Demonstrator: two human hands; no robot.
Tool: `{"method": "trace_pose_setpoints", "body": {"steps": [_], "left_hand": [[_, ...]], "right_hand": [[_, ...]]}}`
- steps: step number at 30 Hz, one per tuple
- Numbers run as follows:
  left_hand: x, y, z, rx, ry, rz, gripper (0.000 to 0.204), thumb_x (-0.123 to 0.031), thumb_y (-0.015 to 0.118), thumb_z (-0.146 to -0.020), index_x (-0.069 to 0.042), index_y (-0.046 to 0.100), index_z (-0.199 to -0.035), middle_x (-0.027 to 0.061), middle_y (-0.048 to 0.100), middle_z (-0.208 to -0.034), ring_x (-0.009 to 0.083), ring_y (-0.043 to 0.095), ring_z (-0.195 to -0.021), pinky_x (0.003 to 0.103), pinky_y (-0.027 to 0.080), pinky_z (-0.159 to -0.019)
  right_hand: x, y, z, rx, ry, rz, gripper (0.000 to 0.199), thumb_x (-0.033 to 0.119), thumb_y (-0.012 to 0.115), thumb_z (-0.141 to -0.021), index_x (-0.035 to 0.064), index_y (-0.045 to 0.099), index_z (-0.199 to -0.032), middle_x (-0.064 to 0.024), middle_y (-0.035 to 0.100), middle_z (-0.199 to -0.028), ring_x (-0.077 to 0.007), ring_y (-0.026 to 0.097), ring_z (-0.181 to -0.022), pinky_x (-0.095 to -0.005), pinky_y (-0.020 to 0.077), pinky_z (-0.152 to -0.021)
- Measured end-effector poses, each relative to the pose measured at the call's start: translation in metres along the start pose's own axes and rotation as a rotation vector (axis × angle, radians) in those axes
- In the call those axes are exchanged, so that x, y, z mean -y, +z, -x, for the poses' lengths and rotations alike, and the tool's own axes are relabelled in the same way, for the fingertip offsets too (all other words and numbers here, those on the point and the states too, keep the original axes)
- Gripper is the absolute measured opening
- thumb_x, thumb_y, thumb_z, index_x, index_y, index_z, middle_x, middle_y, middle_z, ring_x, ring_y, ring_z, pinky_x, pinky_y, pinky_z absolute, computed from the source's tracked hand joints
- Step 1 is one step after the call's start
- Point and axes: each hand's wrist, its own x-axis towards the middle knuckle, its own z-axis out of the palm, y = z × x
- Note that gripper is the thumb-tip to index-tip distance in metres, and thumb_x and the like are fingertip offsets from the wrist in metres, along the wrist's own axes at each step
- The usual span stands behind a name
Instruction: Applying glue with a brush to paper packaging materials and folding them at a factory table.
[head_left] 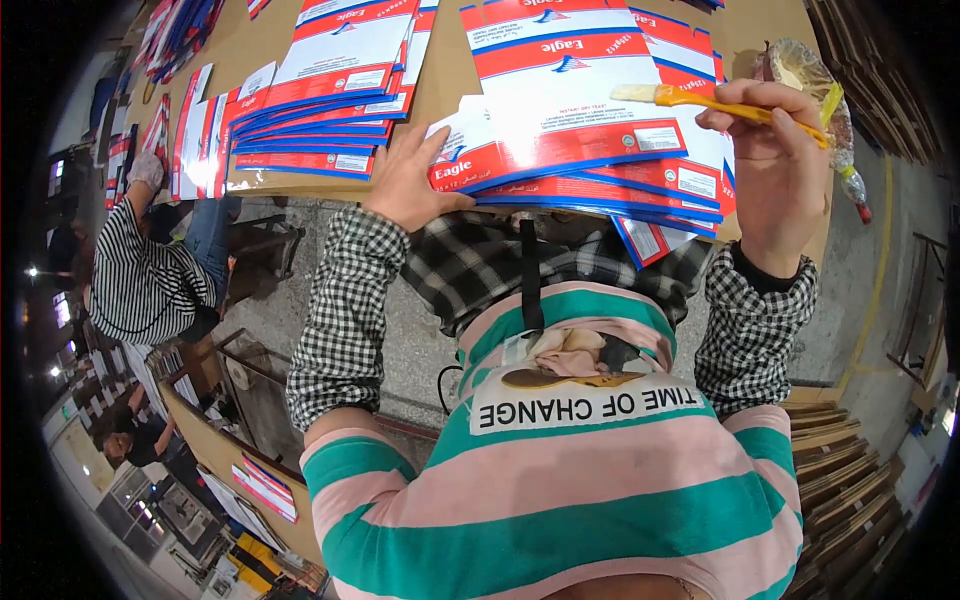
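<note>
A flat brush [735,106] with a yellow handle and pale bristles is held in my right hand [775,165], its fingers closed round the handle. The bristles are over the printed face of the top sheet in a stack of flat red, white and blue cartons [560,110]. At the left edge of that stack lies my left hand [412,182], fingers and thumb spread, touching the end of a carton. Beneath the top one, more flat cartons fan out toward the table's near edge, and one corner hangs past it.
Another carton stack [330,90] lies to the left on the brown tabletop [450,60]. A clear plastic container with a bottle neck [850,180] stands at the table's right edge. A co-worker in a striped top [150,270] works at the far left. Cardboard piles [840,470] stand at the right.
</note>
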Motion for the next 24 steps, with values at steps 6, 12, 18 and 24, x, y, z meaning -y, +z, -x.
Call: {"method": "trace_pose_setpoints", "body": {"steps": [6, 12, 18, 24], "left_hand": [[-0.017, 0.01, 0.005, -0.069, -0.059, 0.384, 0.079, -0.041, 0.077, -0.066, 0.0, 0.046, -0.126, 0.0231, 0.035, -0.133, 0.0341, 0.036, -0.123, 0.04, 0.032, -0.101], [-0.047, 0.024, 0.0, -0.226, -0.113, 0.411, 0.076, -0.04, 0.076, -0.068, 0.003, 0.047, -0.123, 0.0225, 0.038, -0.128, 0.0337, 0.038, -0.119, 0.038, 0.034, -0.1], [-0.063, 0.023, -0.009, -0.28, -0.172, 0.376, 0.08, -0.042, 0.078, -0.066, 0.007, 0.047, -0.121, 0.0237, 0.038, -0.126, 0.0336, 0.037, -0.119, 0.039, 0.034, -0.099], [-0.066, 0.033, -0.008, -0.349, -0.13, 0.194, 0.073, -0.04, 0.078, -0.066, 0.006, 0.052, -0.116, 0.0229, 0.045, -0.12, 0.0327, 0.044, -0.113, 0.038, 0.036, -0.096]], "right_hand": [[-0.01, 0.007, 0.014, -0.018, 0.225, -0.154, 0.031, 0.018, 0.037, -0.09, -0.0053, 0.049, -0.107, -0.015, 0.059, -0.082, -0.0183, 0.056, -0.065, -0.0307, 0.0486, -0.068], [-0.042, 0.024, 0.026, -0.032, 0.549, -0.094, 0.028, 0.019, 0.038, -0.091, -0.0005, 0.053, -0.105, -0.0072, 0.057, -0.069, -0.0103, 0.05, -0.052, -0.0223, 0.0451, -0.051], [-0.076, 0.024, 0.035, -0.131, 0.778, -0.097, 0.034, 0.021, 0.034, -0.093, -0.0019, 0.056, -0.105, -0.0039, 0.053, -0.064, -0.0087, 0.041, -0.047, -0.0241, 0.041, -0.046], [-0.099, 0.029, 0.037, -0.101, 0.892, -0.128, 0.032, 0.02, 0.039, -0.092, -0.0034, 0.056, -0.104, -0.006, 0.054, -0.064, -0.0094, 0.043, -0.046, -0.0237, 0.0421, -0.045]]}}
